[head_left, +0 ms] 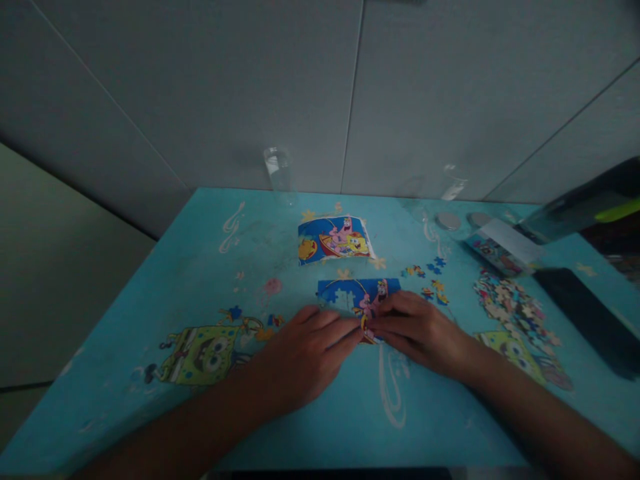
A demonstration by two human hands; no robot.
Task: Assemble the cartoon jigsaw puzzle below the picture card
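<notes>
A partly joined jigsaw puzzle (383, 285) with a blue border lies in the middle of the table, with gaps where the tabletop shows through. My left hand (320, 347) comes in from the lower left, fingertips pinched at the puzzle's lower part on a small yellow puzzle piece (364, 325). From the right, my right hand (417, 327) rests over the puzzle's right side, its fingertips closed beside the same piece; what they grip is hidden. Behind the puzzle lies a printed reference picture (335, 239) of cartoon characters in a boat.
Loose pieces (436, 265) lie right of the puzzle, others (235, 312) to its left. A larger pile of pieces (520, 307) sits farther right, near a dark oblong case (590, 320). Clear jars (280, 175) and round lids (449, 221) stand toward the wall.
</notes>
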